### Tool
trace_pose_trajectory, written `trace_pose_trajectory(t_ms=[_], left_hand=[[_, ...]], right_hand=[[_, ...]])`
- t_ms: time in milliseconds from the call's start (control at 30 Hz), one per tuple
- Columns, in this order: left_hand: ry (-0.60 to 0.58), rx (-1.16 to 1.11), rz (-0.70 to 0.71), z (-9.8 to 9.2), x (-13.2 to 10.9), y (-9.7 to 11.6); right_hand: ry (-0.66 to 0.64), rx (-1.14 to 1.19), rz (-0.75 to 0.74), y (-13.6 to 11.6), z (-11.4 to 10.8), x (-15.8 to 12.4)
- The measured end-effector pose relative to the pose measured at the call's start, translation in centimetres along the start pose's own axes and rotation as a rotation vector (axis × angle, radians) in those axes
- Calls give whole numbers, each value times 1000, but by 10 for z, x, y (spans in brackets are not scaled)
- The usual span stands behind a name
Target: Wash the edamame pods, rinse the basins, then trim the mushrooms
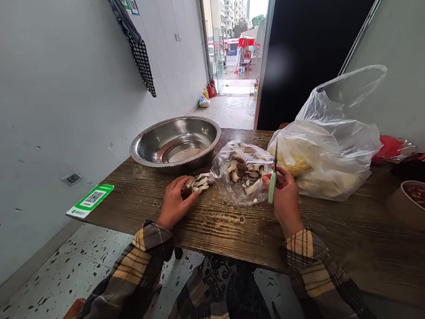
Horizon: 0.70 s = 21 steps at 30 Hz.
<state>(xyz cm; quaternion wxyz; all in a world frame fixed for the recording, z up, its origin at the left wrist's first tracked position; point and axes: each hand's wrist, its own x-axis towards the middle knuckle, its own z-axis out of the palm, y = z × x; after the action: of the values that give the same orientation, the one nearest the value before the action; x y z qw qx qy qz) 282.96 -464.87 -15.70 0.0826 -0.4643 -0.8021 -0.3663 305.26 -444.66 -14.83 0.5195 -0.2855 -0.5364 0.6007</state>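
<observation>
My left hand [177, 202] curls around a cluster of oyster mushrooms [202, 182] on the wooden table, thumb and fingers against it. My right hand [287, 201] is closed on a small knife with a pale green handle [272, 188], its thin blade pointing up. Between the hands lies an open clear plastic bag [227, 194] with more grey-brown mushrooms [247, 173] inside. The right fingertips are close to the bag's right edge; whether they touch it I cannot tell. A wide steel basin [136, 153] stands behind my left hand.
A large tied plastic bag [335, 158] with pale contents stands at the right. Beyond it are a bowl of dark red pieces [414, 208] and red packaging [390, 149]. A green QR card [90, 201] lies at the table's left corner, near the wall. A doorway opens ahead.
</observation>
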Motion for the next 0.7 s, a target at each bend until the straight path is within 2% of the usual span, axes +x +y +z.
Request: trace_pose_trajectory(t_ms=[100,233,333,433,500,600,700], left_hand=[[-1,22,15,-3,-7,-4],[16,113,74,-8,-16,0],[68,186,125,-13,-17,14],[73,124,208,-11,-12,37],[26,23,255,-3,-6,56],[-104,-104,295,18,5,81],[-253,-177,310,45,17,98]], right_hand=[[-42,-68,-34,3,-2,1],[-153,-319,-126,4,-3,0],[-248,-533,-201,2,-3,-3],[-345,-763,-251,0,-5,-5],[-365,-939,-245,0,-10,-3],[-333,-1177,-198,-2,-19,1],[-286,-1271,-167,-4,-28,4]])
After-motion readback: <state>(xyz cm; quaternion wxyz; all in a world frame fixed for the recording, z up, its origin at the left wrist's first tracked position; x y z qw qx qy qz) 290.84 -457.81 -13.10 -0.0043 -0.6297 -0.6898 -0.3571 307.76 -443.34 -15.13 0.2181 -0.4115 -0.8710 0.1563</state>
